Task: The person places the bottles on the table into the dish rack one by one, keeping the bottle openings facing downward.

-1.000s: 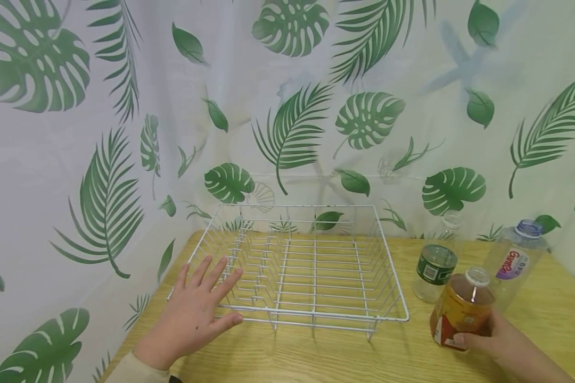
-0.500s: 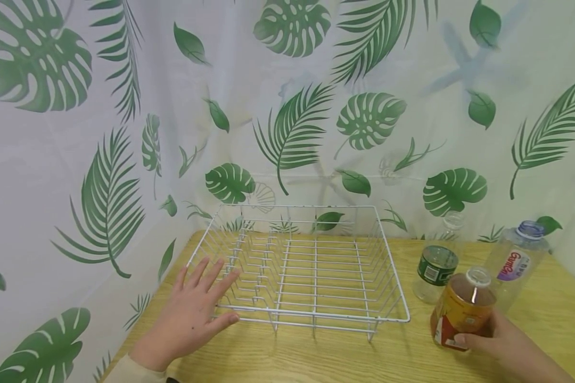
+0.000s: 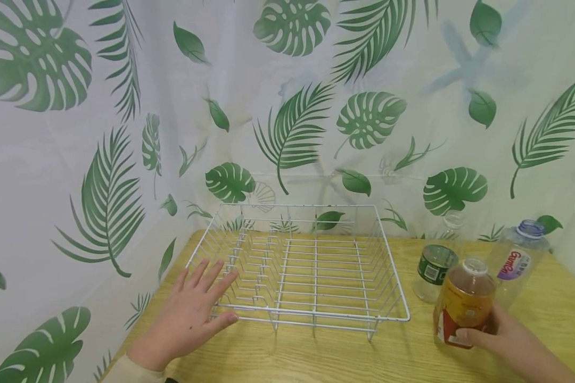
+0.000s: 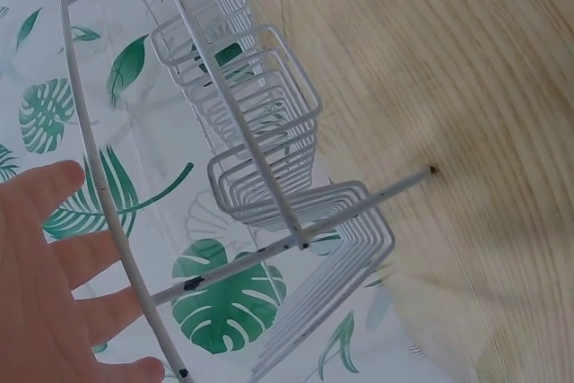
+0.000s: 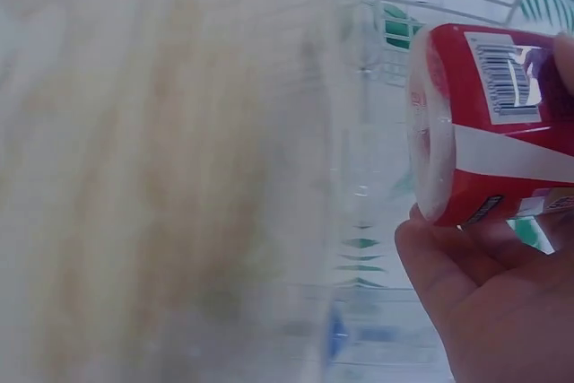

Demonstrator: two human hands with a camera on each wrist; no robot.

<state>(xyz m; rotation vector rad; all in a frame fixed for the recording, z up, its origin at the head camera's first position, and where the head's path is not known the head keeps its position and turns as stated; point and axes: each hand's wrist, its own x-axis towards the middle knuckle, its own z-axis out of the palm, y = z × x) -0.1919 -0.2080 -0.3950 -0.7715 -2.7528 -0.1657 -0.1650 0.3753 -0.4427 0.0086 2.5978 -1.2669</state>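
1. Bottle (image 3: pixel 466 303) is right of the rack (image 3: pixel 335 315), right hand (image 3: pixel 503 335) wrapped round its lower half.
2. Left hand (image 3: pixel 184 319) is spread at the rack's near-left corner.
3. Looks like thin plastic: probably light, squishy, kinda slick. I'd grip mid-label, gently.

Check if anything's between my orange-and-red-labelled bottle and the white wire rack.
Nothing visible stands directly between the held bottle and the rack; the clear green-labelled bottle stands just behind that path.
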